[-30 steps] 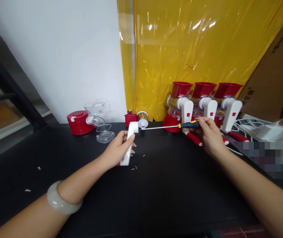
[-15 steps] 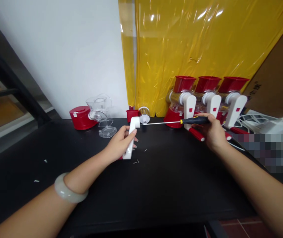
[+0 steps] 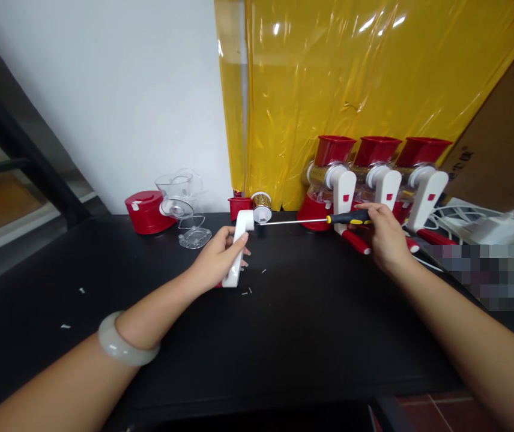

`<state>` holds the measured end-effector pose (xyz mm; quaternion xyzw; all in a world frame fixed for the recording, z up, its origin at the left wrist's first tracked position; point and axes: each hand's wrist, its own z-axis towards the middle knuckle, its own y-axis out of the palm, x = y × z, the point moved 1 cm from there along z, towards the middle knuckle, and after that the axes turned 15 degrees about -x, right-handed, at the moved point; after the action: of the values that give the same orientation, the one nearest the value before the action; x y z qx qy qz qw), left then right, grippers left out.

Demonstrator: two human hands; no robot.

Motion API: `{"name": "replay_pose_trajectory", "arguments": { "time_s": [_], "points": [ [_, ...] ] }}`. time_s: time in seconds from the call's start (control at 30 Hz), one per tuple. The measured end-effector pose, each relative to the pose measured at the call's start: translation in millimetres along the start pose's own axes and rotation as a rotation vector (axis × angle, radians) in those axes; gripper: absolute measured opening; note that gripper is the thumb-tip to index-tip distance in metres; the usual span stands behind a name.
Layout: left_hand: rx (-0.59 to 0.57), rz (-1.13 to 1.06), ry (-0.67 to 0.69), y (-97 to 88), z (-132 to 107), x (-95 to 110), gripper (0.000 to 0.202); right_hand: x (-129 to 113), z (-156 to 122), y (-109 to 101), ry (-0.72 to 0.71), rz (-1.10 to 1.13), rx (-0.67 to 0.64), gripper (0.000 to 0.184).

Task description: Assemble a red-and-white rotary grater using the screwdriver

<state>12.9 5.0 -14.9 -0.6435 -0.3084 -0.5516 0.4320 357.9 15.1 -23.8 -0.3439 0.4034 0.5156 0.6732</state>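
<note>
My left hand is closed round a white crank handle with a red grip at its lower end. My right hand grips the rear of a screwdriver with a black and yellow handle. Its long shaft lies level, and the tip is at the round white end of the crank; whether it touches a screw there is too small to see. Just behind the tip stands a metal grater drum, with a red hopper beside it. Small screws lie on the table below my left hand.
At the right stand three assembled rotary graters with red hoppers and white cranks. A red base and a clear plastic housing sit at the back left. More small screws lie on the left; white cables run along the right.
My right hand has shifted slightly on the screwdriver's handle, with its fingers now nearer the rear end. The crank handle and the screwdriver tip stay almost where they were.
</note>
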Motion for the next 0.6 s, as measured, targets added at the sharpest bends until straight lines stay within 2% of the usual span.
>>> {"name": "replay_pose_trajectory", "arguments": {
  "time_s": [0.27,0.5,0.6],
  "points": [
    [0.008,0.007,-0.016,1.7,-0.7,3.3,0.028,-0.1,1.4,0.8,-0.036,-0.002,-0.003,0.037],
    [0.006,0.022,-0.002,0.4,-0.3,1.7,0.035,-1.0,-1.2,-2.1,0.017,-0.121,-0.029,0.049],
    [0.010,0.010,-0.008,0.7,-0.5,2.1,0.035,0.1,-0.7,-3.0,-0.001,-0.100,-0.036,0.050]
  ]
}}
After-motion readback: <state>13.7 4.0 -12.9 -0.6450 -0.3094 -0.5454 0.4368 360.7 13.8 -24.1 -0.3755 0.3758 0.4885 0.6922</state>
